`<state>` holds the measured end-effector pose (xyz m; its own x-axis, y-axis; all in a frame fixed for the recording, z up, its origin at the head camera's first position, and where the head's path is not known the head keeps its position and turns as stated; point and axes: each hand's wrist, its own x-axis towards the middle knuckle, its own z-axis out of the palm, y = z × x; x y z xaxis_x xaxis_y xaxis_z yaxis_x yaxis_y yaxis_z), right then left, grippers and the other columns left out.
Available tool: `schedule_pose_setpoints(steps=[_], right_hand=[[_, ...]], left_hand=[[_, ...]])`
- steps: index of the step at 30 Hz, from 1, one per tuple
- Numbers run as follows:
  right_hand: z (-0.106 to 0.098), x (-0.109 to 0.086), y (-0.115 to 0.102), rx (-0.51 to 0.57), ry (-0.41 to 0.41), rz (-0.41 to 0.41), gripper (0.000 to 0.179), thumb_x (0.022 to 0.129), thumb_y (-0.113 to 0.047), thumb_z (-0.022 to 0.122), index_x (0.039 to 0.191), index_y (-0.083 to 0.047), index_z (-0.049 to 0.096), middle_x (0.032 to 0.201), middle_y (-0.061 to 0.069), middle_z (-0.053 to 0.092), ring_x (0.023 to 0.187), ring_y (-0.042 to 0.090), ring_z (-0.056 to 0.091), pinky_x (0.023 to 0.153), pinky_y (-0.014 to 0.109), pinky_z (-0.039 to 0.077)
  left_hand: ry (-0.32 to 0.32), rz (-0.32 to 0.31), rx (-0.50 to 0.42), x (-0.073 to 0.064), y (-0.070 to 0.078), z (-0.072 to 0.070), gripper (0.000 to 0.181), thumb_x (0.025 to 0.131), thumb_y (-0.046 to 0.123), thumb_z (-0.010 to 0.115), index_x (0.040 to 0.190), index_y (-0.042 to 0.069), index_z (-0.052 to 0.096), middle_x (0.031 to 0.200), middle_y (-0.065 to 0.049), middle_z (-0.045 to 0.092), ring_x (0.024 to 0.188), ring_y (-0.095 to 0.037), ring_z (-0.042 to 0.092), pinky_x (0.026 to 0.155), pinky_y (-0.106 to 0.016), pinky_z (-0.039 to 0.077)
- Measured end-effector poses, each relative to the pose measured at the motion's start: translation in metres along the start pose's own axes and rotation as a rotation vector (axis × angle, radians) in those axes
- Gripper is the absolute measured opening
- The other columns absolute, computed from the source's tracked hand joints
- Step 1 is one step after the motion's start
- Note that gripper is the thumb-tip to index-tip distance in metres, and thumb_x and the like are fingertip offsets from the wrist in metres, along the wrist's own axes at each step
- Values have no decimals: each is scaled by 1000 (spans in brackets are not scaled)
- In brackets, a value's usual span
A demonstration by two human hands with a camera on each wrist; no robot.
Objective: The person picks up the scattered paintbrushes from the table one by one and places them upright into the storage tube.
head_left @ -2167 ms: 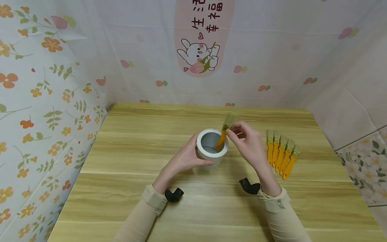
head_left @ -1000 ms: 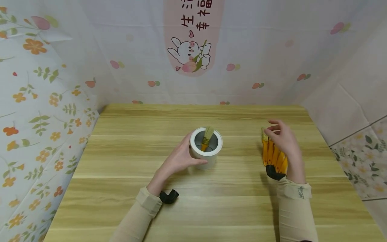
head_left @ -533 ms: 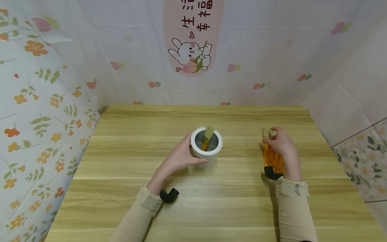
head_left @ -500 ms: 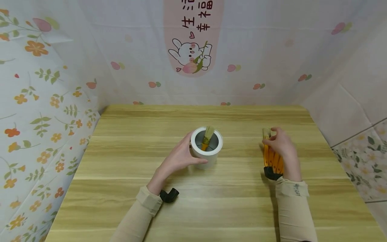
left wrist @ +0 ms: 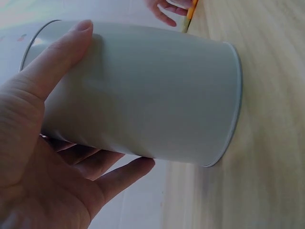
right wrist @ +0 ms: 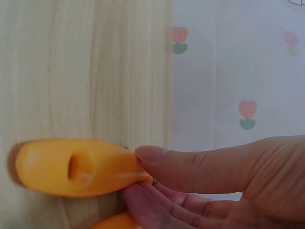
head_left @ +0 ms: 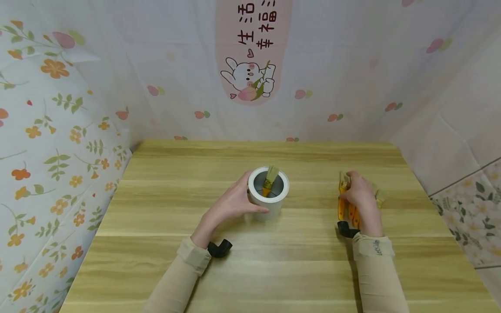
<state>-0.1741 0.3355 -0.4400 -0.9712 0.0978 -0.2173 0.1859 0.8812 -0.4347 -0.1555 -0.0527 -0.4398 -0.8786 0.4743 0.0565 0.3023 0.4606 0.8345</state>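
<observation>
My left hand (head_left: 235, 201) grips the side of a pale grey round canister (head_left: 270, 212) with a white rim. The left wrist view shows the thumb along one side of its wall and the fingers under the other. Inside the canister stands one paintbrush (head_left: 269, 180), bristles up and leaning on the rim. Over at the right, my right hand (head_left: 361, 193) pinches a paintbrush (head_left: 342, 209) with a yellow-orange handle, the leftmost of a row. In the right wrist view, thumb and fingertips hold that handle (right wrist: 57, 167), and its hole end points away from the hand.
More paintbrushes (head_left: 380, 198) lie on the wooden table (head_left: 297, 269) beneath and beside the right hand, partly hidden by it. A floral cloth (head_left: 58, 174) hangs along the left, and a printed cloth (head_left: 176, 78) backs the table.
The right hand let go of a brush inside the canister, moved right to the row and took hold of the leftmost brush. The left hand has stayed on the canister.
</observation>
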Motion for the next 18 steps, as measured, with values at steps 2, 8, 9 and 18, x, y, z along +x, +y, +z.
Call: schedule_pose_setpoints(steps=[2, 8, 9, 18], right_hand=[[1, 0, 0, -1, 2, 5, 86, 83, -3, 79, 151, 14, 30, 126, 40, 56, 117, 56, 51, 99, 65, 46], [4, 0, -1, 3, -7, 16, 86, 84, -4, 77, 152, 16, 28, 131, 42, 54, 121, 58, 50, 101, 67, 44], [4, 0, -1, 1, -6, 16, 86, 84, -4, 76, 152, 16, 28, 130, 42, 54, 121, 58, 49, 102, 67, 44], [7, 2, -2, 6, 17, 26, 82, 84, -3, 71, 152, 17, 29, 121, 37, 60, 112, 55, 54, 96, 66, 46]], left_hand=[[-9, 5, 6, 1, 0, -2, 112, 68, 32, 98, 157, 23, 31, 148, 0, 51, 131, -20, 55, 113, -49, 46], [-27, 14, -9, 2, -1, -3, 112, 68, 32, 98, 157, 21, 31, 149, -1, 49, 131, -21, 54, 114, -47, 45], [-28, 13, -13, 2, -2, -3, 113, 68, 32, 98, 158, 21, 30, 149, -1, 49, 132, -21, 54, 114, -47, 45], [-18, 12, -1, 6, -3, -2, 113, 70, 34, 97, 159, 26, 28, 149, 1, 49, 134, -21, 53, 114, -48, 44]])
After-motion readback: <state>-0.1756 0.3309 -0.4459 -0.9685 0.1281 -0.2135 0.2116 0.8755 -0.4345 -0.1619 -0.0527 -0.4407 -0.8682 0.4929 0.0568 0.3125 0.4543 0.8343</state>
